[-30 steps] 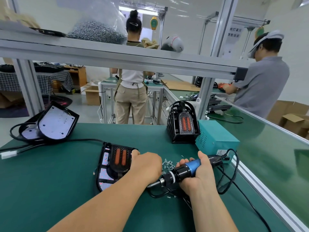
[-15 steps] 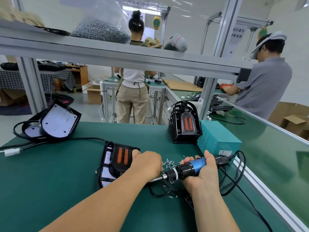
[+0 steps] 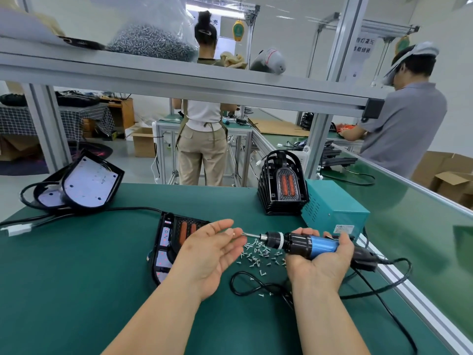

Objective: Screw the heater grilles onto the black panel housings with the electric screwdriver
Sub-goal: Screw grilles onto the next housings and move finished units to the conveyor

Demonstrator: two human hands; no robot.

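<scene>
- The housing (image 3: 165, 242) with its grille (image 3: 188, 226) is laid flat, left of the screwdriver (image 3: 302, 243).
- The right hand (image 3: 320, 266) is turned palm up, fingers wrapped round the level screwdriver.
- The left hand (image 3: 207, 252) is held palm up at the screwdriver's bit; whether anything is pinched cannot be told.
- Screws (image 3: 258, 252) are scattered beneath the screwdriver.

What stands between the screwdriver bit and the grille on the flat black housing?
The left hand, palm up, fingertips at the bit of the electric screwdriver that the right hand grips. It lies between bit and grille on the panel housing. Nothing else visible does.
</scene>
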